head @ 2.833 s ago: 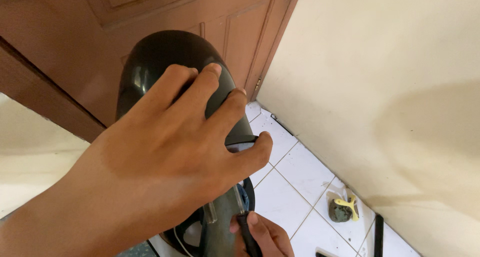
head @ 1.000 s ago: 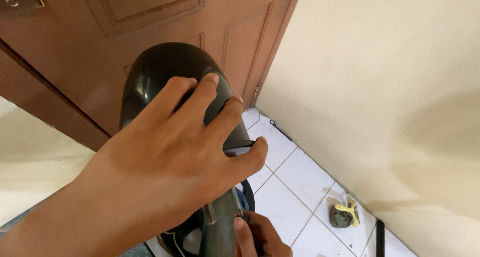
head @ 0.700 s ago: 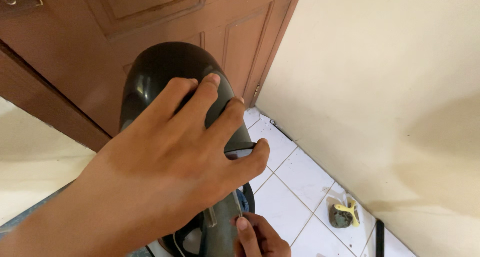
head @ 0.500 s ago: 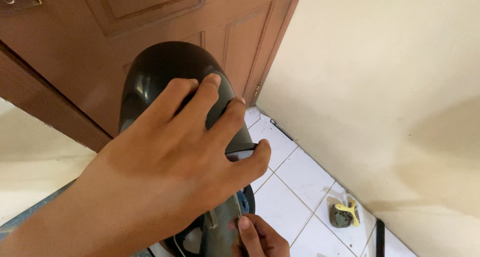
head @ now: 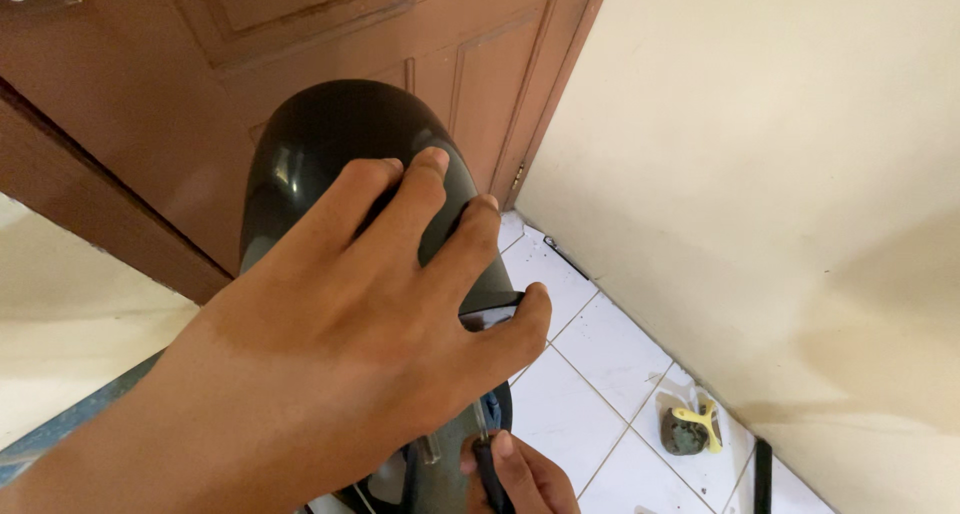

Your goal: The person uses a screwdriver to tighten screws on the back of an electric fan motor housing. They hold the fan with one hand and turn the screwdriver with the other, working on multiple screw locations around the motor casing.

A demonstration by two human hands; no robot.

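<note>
My left hand lies spread over a glossy black rounded cover, fingers on its top and thumb hooked around its right edge. The cover stands upright in front of a brown door. At the bottom edge of the head view my right hand is shut on a thin dark tool that points up at the underside of the cover, beside a small clear tube. My left hand hides much of the cover's lower part.
A brown panelled wooden door fills the top left, and a cream wall runs along the right. White floor tiles lie below. By the wall sits a white scrap with a dark lump and a yellow piece, next to a black strip.
My left hand stays pressed on the black cover. My right hand with the thin tool has shifted slightly under the cover's lower edge. The view has barely moved.
</note>
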